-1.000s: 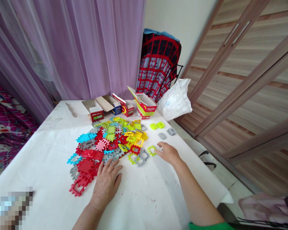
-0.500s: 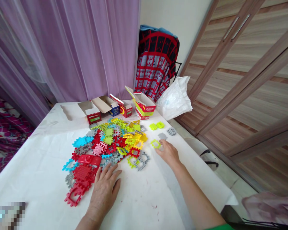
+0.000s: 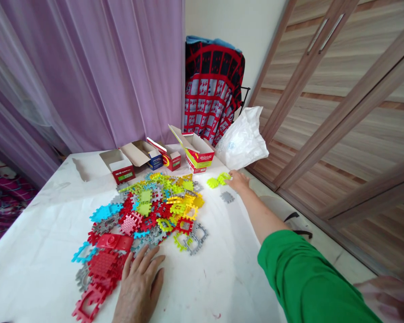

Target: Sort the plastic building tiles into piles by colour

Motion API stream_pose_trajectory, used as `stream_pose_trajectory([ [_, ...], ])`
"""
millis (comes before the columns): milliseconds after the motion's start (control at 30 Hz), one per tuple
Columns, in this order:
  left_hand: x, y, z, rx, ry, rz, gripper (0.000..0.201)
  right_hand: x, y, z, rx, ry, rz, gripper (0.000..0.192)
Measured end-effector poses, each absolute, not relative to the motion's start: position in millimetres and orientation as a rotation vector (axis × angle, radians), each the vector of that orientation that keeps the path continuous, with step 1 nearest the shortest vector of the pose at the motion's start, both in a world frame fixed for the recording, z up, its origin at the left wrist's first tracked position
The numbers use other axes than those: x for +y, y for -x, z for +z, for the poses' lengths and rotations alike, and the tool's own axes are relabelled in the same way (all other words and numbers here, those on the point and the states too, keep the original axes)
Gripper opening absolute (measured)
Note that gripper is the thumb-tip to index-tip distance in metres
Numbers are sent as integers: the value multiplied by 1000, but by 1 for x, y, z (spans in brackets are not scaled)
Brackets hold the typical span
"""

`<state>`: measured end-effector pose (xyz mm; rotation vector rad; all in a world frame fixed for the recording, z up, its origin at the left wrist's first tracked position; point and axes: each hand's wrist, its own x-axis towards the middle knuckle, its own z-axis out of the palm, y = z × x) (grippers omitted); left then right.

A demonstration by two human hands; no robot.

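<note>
your right hand point(image 3: 238, 180) reached far out, fingers closing on the lime tiles point(image 3: 218, 180) by the white bag point(image 3: 243, 141); grip unclear. left hand point(image 3: 138, 287) lay flat and spread on the worktop point(image 3: 47, 215), bracing beside the tile pile point(image 3: 144, 211).

Home bedroom; purple curtains point(image 3: 87, 67); sliding wardrobe doors point(image 3: 340, 89)

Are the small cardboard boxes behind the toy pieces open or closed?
Open: the boxes have their flaps lifted. What is inside cannot be told.

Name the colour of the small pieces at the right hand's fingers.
Lime green pieces, touching the right hand; head view.
</note>
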<state>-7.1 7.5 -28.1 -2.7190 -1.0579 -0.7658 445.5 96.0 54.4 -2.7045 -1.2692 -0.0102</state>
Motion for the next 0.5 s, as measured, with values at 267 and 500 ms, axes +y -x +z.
stream_pose_trajectory([
  [267, 8, 8, -28, -1059, 2728, -733, 26, 100, -445, 49, -1285, 2717, 11, 42],
  [500, 9, 8, -26, -1045, 2725, -722, 25, 89, -433, 56, -1343, 2652, -50, 41],
])
